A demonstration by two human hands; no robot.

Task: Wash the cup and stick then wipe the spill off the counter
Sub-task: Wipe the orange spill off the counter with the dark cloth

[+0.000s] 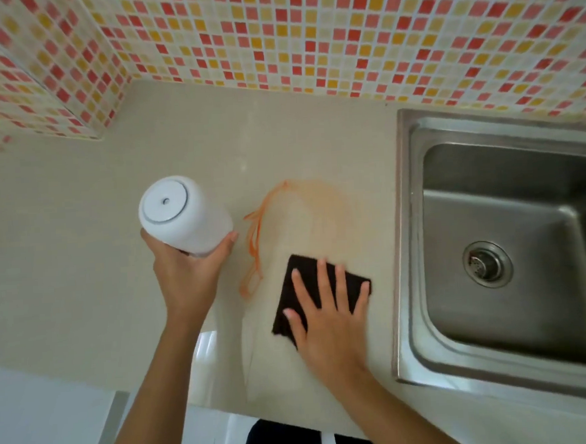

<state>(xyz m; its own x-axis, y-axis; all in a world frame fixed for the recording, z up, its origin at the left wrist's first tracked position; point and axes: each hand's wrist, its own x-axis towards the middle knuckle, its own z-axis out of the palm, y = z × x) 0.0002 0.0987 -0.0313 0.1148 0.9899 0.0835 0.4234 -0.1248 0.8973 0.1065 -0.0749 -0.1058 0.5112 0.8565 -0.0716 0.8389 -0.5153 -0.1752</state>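
My left hand (187, 262) grips a white cup (181, 213) upside down, its base facing the camera, held above the beige counter (81, 269) at the left. My right hand (328, 319) lies flat, fingers spread, pressing a dark cloth (294, 273) onto the counter. An orange spill (261, 230) streaks the counter between the cup and the cloth, with a fainter smear curving to its right. No stick is in view.
A steel sink (512, 242) with a round drain (487, 264) sits at the right, its rim close to the cloth. A mosaic-tiled wall (307, 32) runs behind the counter and turns a corner at the left. The counter's front edge is near my body.
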